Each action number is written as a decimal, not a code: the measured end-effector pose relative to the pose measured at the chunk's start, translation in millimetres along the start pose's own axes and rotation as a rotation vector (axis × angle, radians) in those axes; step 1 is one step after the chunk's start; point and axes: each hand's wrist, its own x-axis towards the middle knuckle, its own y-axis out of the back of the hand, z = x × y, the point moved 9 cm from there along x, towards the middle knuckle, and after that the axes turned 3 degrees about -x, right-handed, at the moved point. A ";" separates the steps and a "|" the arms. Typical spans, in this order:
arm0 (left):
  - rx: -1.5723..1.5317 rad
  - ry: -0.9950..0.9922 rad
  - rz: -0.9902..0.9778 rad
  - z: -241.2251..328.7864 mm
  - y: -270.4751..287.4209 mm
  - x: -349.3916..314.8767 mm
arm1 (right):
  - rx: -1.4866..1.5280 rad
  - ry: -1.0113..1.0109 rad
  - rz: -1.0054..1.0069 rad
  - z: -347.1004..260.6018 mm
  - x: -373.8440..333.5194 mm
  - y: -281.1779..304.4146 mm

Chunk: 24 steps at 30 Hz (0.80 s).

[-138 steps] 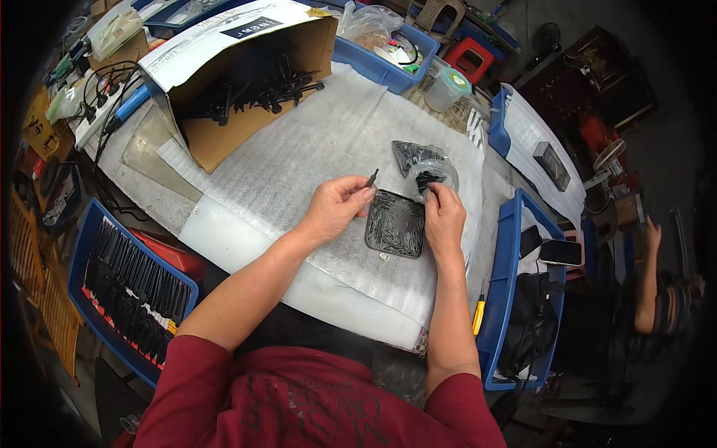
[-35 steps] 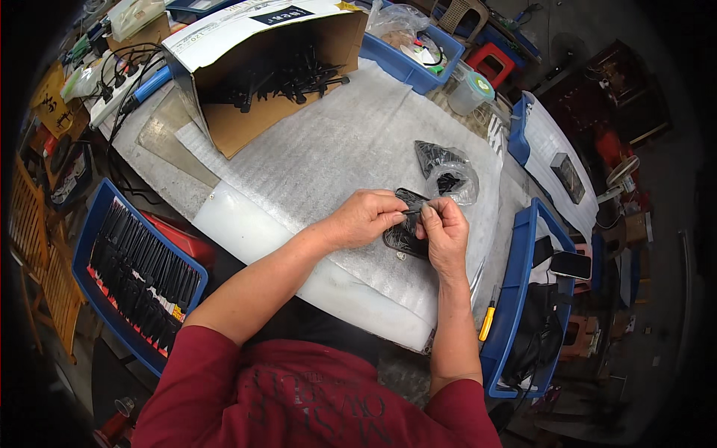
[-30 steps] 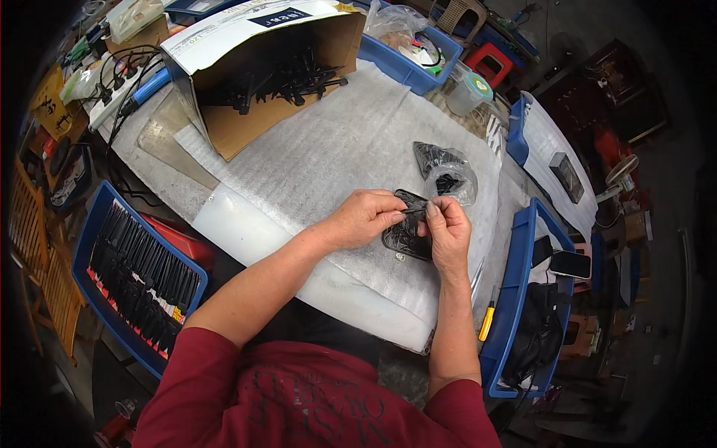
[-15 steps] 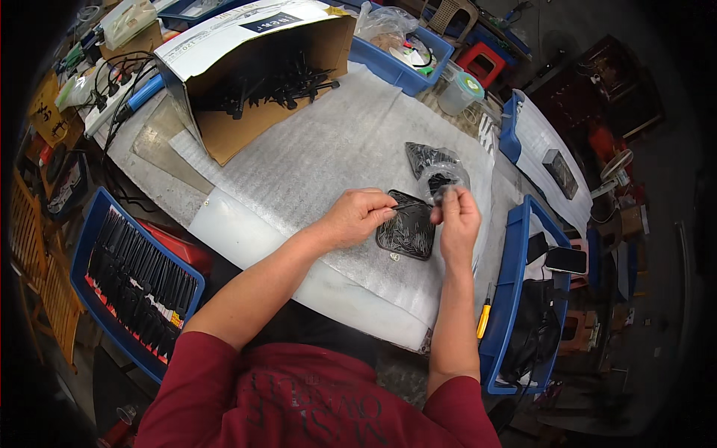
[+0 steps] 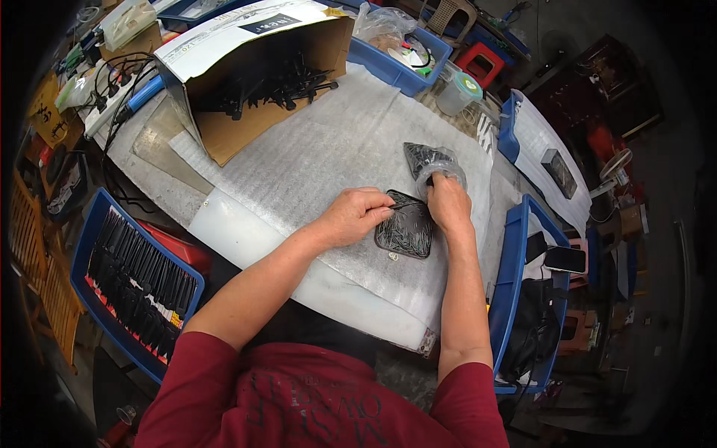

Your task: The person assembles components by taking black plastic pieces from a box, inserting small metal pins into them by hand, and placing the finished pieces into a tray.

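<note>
At the right hand [image 5: 449, 204], a crumpled clear bag [image 5: 457, 175] holds black pieces [image 5: 420, 158].

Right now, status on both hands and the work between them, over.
Left hand pinching thin dark piece by black tray's far-left corner. Right hand at plastic bag's mouth, fingertips hidden. Nothing visible blocking either hand.

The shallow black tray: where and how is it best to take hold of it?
Probably take the shallow black tray by its near rim, coming low from the near side. It lies flat on the pale sheet, with a raised rim to pinch. The left grip crowds its far-left corner. Better keep it level, since loose slender pieces lie inside.
</note>
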 end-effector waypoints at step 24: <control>-0.038 -0.023 -0.020 6.4 -0.5 -1.6 | 1.569 0.046 -0.133 -10.8 -49.8 -3.5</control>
